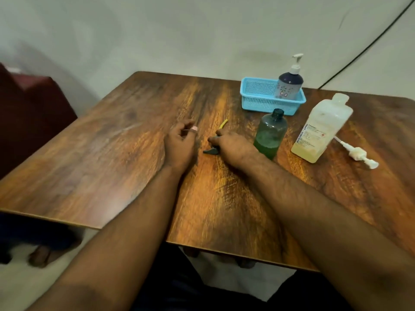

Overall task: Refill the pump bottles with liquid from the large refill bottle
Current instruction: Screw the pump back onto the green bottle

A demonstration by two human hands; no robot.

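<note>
Just left of the uncapped green plastic bottle (pixel 270 133), the right hand (pixel 233 145) grips the dark trigger sprayer head (pixel 211 151) lying flat on the table, while the farther left hand (pixel 179 144) rests loosely curled, seemingly empty.

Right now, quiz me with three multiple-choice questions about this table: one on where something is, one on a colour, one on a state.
1. Where does the pump bottle stand?
A. in the basket
B. on the floor
C. in the left hand

2. What colour is the basket?
A. red
B. blue
C. black

3. How is the green bottle?
A. capped
B. lying down
C. upright, neck open

Answers:
1. A, its base sits inside the basket's walls.
2. B, the mesh is light blue.
3. C, it stands with no top on, while the right hand rests on a dark sprayer head lying on the table.
</note>
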